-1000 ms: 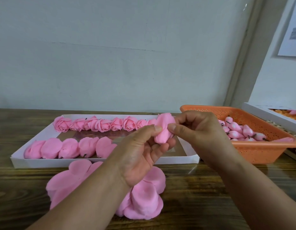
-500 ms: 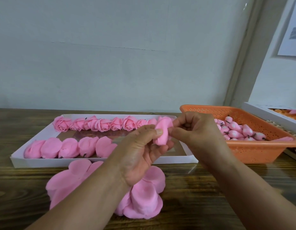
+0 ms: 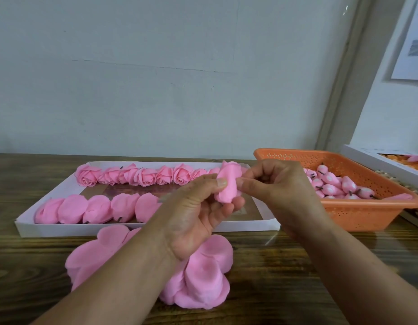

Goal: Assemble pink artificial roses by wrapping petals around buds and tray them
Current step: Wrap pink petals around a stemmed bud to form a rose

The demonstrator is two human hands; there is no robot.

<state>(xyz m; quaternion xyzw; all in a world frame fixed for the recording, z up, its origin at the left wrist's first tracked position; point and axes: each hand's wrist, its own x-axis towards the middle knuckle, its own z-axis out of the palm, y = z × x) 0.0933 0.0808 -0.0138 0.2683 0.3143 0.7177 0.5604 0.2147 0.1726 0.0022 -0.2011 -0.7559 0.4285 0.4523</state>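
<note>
A half-wrapped pink rose (image 3: 228,181) is held above the right end of the white tray (image 3: 137,229). My left hand (image 3: 198,212) grips it from below, thumb pressed on its left side. My right hand (image 3: 273,184) pinches its right side with thumb and curled fingers. The bud inside is hidden by the petal. Several finished roses (image 3: 142,175) line the tray's far row. Several wrapped pieces (image 3: 95,208) lie in its near row. Loose pink petals (image 3: 203,273) are piled on the table under my left wrist.
An orange perforated basket (image 3: 358,215) at the right holds several pink-and-white buds (image 3: 332,184). A white box (image 3: 376,158) with orange pieces sits at the far right. The dark wooden table (image 3: 285,277) ends at a grey wall behind.
The rose has shifted slightly in my fingers, its petal drawn closer around the bud. Both hands stay in nearly the same place above the tray's right end.
</note>
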